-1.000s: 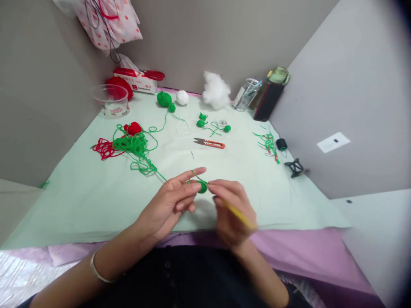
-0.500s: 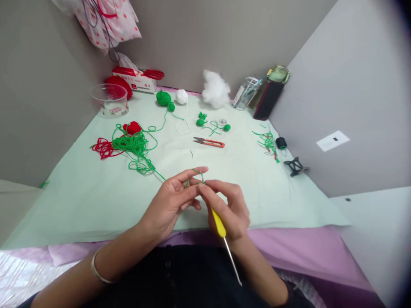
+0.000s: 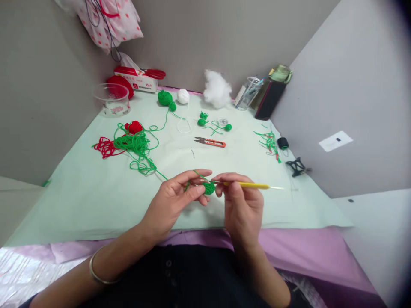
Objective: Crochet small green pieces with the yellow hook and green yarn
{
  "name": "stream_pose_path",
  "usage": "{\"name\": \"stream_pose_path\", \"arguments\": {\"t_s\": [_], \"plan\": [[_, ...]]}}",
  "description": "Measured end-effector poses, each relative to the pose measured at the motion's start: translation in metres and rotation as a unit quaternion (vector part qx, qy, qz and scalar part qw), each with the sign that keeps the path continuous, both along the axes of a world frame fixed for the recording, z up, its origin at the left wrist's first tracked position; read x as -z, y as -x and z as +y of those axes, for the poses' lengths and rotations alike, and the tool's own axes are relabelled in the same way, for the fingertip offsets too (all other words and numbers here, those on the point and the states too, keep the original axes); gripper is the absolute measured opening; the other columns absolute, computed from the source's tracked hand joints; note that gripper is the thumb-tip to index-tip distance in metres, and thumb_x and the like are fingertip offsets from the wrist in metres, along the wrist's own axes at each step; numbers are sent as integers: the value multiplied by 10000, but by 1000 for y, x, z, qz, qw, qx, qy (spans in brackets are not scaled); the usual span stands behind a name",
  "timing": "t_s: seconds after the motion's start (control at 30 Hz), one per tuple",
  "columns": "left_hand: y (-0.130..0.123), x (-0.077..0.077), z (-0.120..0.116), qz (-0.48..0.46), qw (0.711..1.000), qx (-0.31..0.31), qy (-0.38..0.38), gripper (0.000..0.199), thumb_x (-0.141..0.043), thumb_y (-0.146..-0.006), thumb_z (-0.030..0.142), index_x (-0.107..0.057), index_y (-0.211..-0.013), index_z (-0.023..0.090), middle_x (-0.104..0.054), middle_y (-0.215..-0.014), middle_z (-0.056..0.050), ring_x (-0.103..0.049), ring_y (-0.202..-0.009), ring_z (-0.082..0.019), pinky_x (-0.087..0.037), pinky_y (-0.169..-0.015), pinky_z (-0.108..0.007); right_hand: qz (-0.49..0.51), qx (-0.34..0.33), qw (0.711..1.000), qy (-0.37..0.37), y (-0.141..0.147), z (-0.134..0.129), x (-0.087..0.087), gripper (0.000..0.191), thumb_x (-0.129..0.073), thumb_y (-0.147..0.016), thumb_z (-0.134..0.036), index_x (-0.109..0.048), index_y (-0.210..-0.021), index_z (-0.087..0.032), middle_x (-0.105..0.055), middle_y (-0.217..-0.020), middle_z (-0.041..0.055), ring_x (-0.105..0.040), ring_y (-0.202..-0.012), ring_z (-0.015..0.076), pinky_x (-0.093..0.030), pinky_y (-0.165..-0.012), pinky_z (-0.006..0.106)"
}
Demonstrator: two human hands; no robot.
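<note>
My left hand (image 3: pixel 173 199) pinches a small round green crochet piece (image 3: pixel 209 188) between thumb and fingers. Green yarn (image 3: pixel 201 174) runs over its raised index finger and back to a loose green tangle (image 3: pixel 136 145) on the table. In my right hand (image 3: pixel 242 205) is a crochet hook (image 3: pixel 250 185) with a yellow grip, held nearly level. The hook's thin metal tip lies at the top edge of the green piece, close to my left fingertips. Exactly how the yarn loops on the tip is too small to see.
Orange thread snips (image 3: pixel 210 142) lie beyond my hands. Farther back are a green yarn ball (image 3: pixel 165 98), a white ball (image 3: pixel 183 96), white stuffing (image 3: pixel 217 89) and a clear tub (image 3: pixel 112 102). Yarn scraps (image 3: pixel 268 142), a black thread spool (image 3: pixel 282 143) and a dark bottle (image 3: pixel 271 98) stand rightward.
My right hand has moved right and turned, swinging the hook from steeply slanted to nearly level. The green piece now shows between my hands. My left hand keeps its grip.
</note>
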State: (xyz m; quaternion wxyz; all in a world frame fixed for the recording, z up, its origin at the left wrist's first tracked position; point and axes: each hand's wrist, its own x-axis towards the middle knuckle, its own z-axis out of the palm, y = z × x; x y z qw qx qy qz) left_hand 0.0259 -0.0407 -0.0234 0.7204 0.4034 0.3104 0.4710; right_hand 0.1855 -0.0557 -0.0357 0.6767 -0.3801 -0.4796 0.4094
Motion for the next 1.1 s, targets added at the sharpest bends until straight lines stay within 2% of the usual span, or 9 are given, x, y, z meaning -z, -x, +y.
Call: {"name": "stream_pose_path", "arguments": {"t_s": [0.13, 0.23, 0.43, 0.67, 0.8, 0.87, 0.97, 1.03, 1.1], "plan": [[2, -4, 1, -18, 999, -5, 26, 205, -843, -889, 264, -863, -1091, 286, -696, -831, 35, -652, -681, -71, -579, -818, -236, 80, -52, 995, 35, -1, 5, -6, 167, -699, -1012, -361, -810, -941, -258, -794, -874, 12, -651, -653, 102, -546, -641, 246], [3, -5, 2, -16, 999, -4, 47, 210, -853, -861, 245, -868, -1068, 281, -666, -861, 41, -615, -639, -50, -588, -774, -228, 76, -66, 994, 39, -3, 6, -8, 192, -660, -1034, -367, -778, -945, -245, -799, -865, 15, -668, -636, 109, -559, -628, 254], [5, -2, 0, 23, 999, -25, 10, 272, -846, -873, 255, -854, -1133, 337, -633, -863, 45, -584, -690, -60, -589, -755, -200, -105, 9, 994, -29, -5, -7, -8, 214, -535, -1093, -265, -745, -1053, -256, -791, -971, 19, -720, -724, 132, -606, -699, 302], [1, -10, -5, 82, 992, -93, -11, 300, -865, -834, 181, -848, -1118, 277, -628, -838, 43, -567, -680, -63, -587, -730, -184, -352, 65, 909, -213, -6, -11, 5, 291, -534, -1052, -142, -694, -1268, -254, -790, -1044, 74, -756, -922, 199, -633, -778, 346], [-2, -11, -4, -4, 996, -60, 71, 466, -888, -819, 210, -785, -1271, 253, -620, -803, 59, -423, -503, -11, -504, -539, -149, -452, 130, 843, -261, -3, -11, 17, 410, -667, -983, -120, -703, -1346, -307, -777, -1184, 90, -758, -995, 220, -647, -786, 349], [0, -10, -1, -61, 988, -8, 140, 434, -875, -841, 238, -786, -1264, 192, -521, -671, 87, -291, -447, 4, -439, -468, -129, -429, 147, 855, -252, -2, -9, 17, 386, -659, -991, -124, -732, -1307, -335, -777, -1164, 76, -756, -992, 224, -645, -774, 363], [4, -11, 4, -96, 980, 22, 171, 359, -856, -861, 204, -807, -1211, 141, -370, -586, 118, -200, -454, 0, -375, -436, -95, -275, 125, 937, -176, -2, -6, 8, 259, -577, -1046, -177, -773, -1170, -291, -774, -989, 60, -730, -835, 201, -618, -707, 367], [4, -12, 5, -92, 985, 12, 147, 360, -850, -866, 185, -807, -1224, 178, -417, -623, 107, -212, -451, 5, -377, -431, -96, -170, 82, 976, -110, -3, -2, 2, 229, -546, -1068, -227, -772, -1082, -260, -752, -906, 47, -685, -718, 173, -592, -662, 356], [3, -12, 4, -74, 990, 5, 120, 368, -851, -865, 190, -807, -1229, 224, -530, -722, 80, -250, -441, 14, -424, -436, -120, -133, 51, 986, -81, -2, 0, -2, 213, -559, -1067, -258, -769, -1028, -246, -751, -906, 45, -671, -697, 160, -584, -655, 346]]}}
